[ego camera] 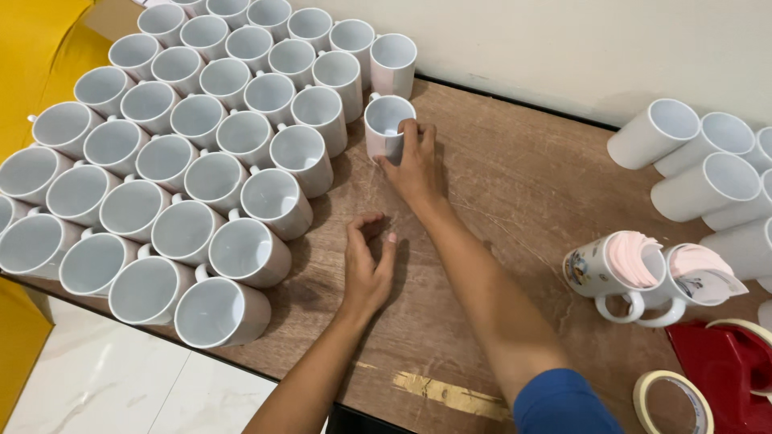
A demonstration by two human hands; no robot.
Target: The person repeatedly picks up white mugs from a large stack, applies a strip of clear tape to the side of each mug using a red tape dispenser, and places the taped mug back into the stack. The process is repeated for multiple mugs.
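Observation:
My right hand (416,165) grips a white mug (386,120) by its side, standing upright on the brown wooden table (515,185) at the edge of a large block of white mugs (193,161). My left hand (366,269) rests on the bare table below it, fingers curled loosely apart, holding nothing. It is nearest the mugs at the block's right edge (249,253). All the mugs in the block stand upright in close diagonal rows.
Several white mugs (700,161) lie on their sides at the right by the wall. Two printed mugs stuffed with pink cloth or paper (635,261) lie in front of them. A red tape dispenser (720,362) and a tape roll (671,402) sit at the bottom right.

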